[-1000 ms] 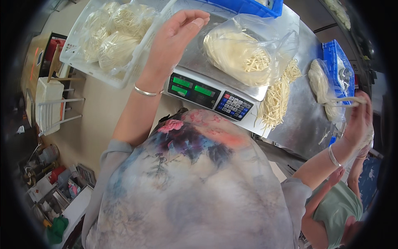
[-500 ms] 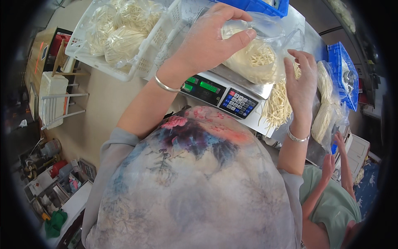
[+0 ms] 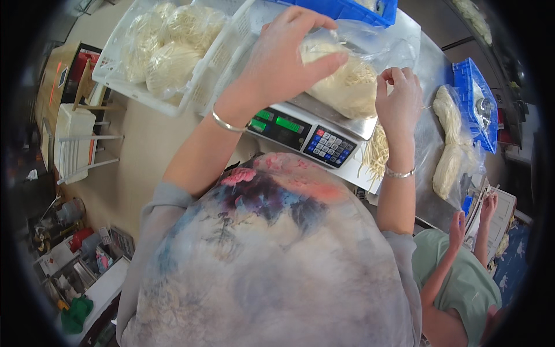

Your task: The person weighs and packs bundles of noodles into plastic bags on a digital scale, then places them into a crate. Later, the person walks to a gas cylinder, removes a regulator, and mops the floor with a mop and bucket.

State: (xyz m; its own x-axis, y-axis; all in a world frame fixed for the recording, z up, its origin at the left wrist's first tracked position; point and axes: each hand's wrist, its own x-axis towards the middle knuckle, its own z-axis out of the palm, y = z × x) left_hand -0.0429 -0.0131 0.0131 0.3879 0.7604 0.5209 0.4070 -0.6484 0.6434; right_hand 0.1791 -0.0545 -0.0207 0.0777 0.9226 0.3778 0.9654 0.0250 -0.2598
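A clear plastic bag of pale noodles (image 3: 354, 95) lies on the metal pan of a white digital scale (image 3: 362, 128). My left hand (image 3: 283, 55) is over the bag's left side, thumb and forefinger spread apart, so it is open. At the bag's right edge, my right hand (image 3: 400, 101) has its fingers curled in toward the thumb. Whatever they may pinch there is too small to make out. Loose noodles (image 3: 377, 151) lie beside the scale, partly behind my right hand and wrist.
A white basket (image 3: 184, 95) with several bagged noodle bundles stands at the left. Blue crates stand at the back (image 3: 352, 13) and right (image 3: 475, 104). Long bagged noodles (image 3: 450, 147) lie on the metal table to the right. Near them, a co-worker in green (image 3: 457, 272) raises both hands.
My right hand has moved left to the bag's edge, and its spread fingers have curled in. My left hand has shifted slightly left. The co-worker's hands have moved apart.
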